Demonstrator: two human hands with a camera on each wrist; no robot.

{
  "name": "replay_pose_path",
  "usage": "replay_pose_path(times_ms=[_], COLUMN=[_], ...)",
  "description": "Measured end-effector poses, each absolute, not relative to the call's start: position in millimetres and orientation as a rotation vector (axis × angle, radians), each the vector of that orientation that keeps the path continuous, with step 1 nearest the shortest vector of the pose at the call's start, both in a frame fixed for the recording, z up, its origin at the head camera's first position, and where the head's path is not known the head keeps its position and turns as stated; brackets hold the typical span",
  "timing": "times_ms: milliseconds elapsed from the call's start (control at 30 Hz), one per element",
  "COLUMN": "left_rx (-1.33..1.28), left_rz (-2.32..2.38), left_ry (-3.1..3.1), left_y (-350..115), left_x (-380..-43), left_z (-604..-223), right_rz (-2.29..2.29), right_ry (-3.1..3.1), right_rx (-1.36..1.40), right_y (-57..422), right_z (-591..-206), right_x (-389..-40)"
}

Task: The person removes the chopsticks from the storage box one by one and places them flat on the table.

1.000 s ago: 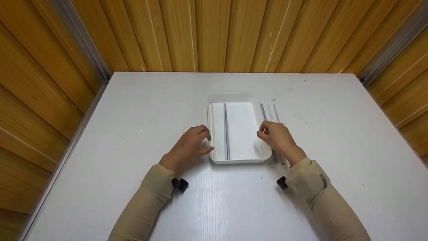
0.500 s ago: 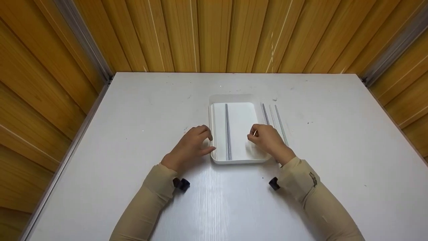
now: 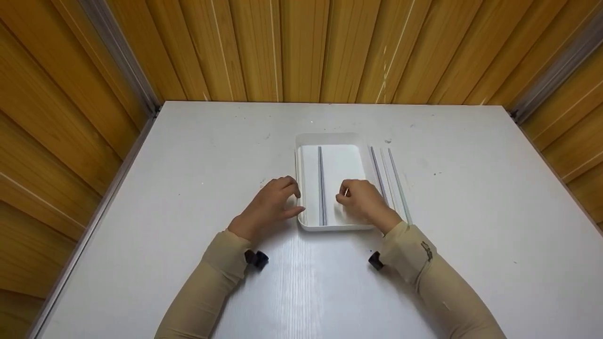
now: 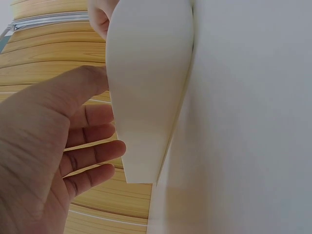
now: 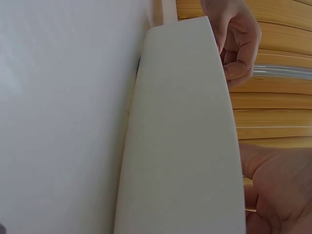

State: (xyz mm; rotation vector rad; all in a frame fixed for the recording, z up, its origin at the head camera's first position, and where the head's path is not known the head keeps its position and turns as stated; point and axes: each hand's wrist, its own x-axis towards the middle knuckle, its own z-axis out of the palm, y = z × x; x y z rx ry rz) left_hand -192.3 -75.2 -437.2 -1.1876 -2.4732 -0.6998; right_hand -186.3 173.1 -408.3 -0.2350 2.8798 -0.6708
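Observation:
A white rectangular tray (image 3: 337,228) stands on the table. Inside it, pale chopsticks (image 3: 302,183) lie along the left wall and grey-purple chopsticks (image 3: 322,188) lie farther right. At the tray's left rim is my left hand (image 3: 268,200), its thumb and loosely bent fingers right at the edge; the left wrist view shows the fingers spread apart. Over the tray's right half is my right hand (image 3: 365,200), thumb and index fingertips drawn together. I cannot tell whether something thin is pinched there. In the right wrist view the tray wall (image 5: 180,122) partly hides this hand.
To the tray's right, a purple chopstick (image 3: 378,169), a white chopstick (image 3: 388,174) and a greenish chopstick (image 3: 398,181) lie side by side on the white table (image 3: 480,197). A wood-panelled wall (image 3: 301,52) rises behind the table.
My right hand has moved left and slightly toward me, from the tray's right rim to over its inside. My left hand has stayed at the left rim.

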Motion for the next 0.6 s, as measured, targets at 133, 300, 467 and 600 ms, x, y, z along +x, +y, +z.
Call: replay_pose_path(times_ms=[133, 300, 467, 600], left_rx=[-1.192, -1.176, -1.181, -1.196], left_rz=[-0.680, -0.702, -0.706, -0.692], left_ry=[-2.479, -2.521, -2.532, -2.492], left_y=[-75, -74, -74, -75], left_x=[-193, -192, -191, -192], left_z=[-437, -436, -434, -434], right_rz=[-0.645, -0.640, -0.641, -0.618], right_ry=[2.854, 2.840, 2.850, 2.849], right_rx=[-0.213, -0.227, -0.258, -0.263], right_y=[168, 162, 157, 154], right_z=[-410, -413, -415, -416], right_x=[-186, -184, -184, -185])
